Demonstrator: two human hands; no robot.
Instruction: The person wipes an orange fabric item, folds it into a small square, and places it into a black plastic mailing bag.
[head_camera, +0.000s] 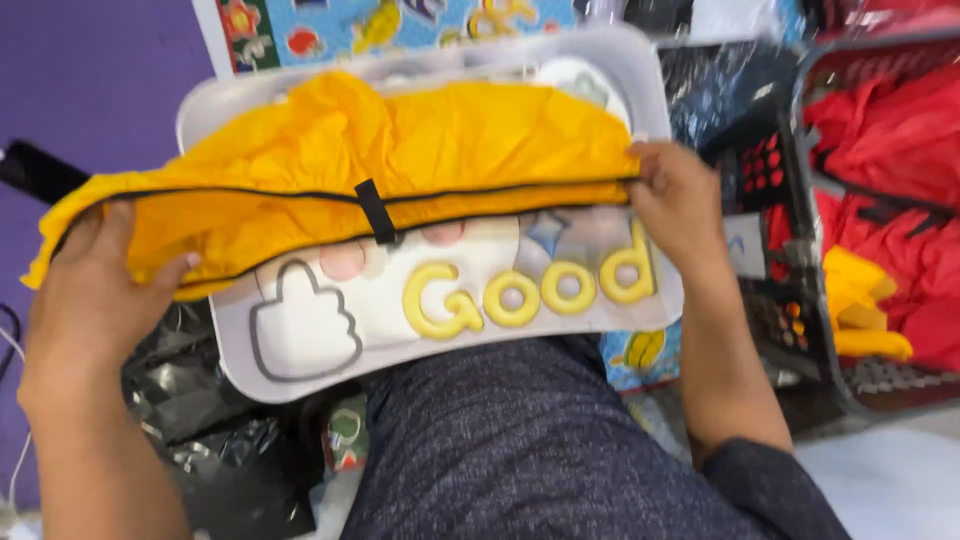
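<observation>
Two hands are gripping a crinkled yellow fabric cover (400, 160) lying across a smooth white plastic tray (330, 340): left hand (85, 290) pinching its nine o'clock end, right hand (680, 200) clutching the three o'clock edge.

The person's left hand (85, 300) and right hand (680, 205) are bare, without gloves, rings or a watch, both forearms are uncovered, and the lap below them is clothed in dark blue-grey speckled fabric (520, 450) of a heathered weave with soft folds.
</observation>
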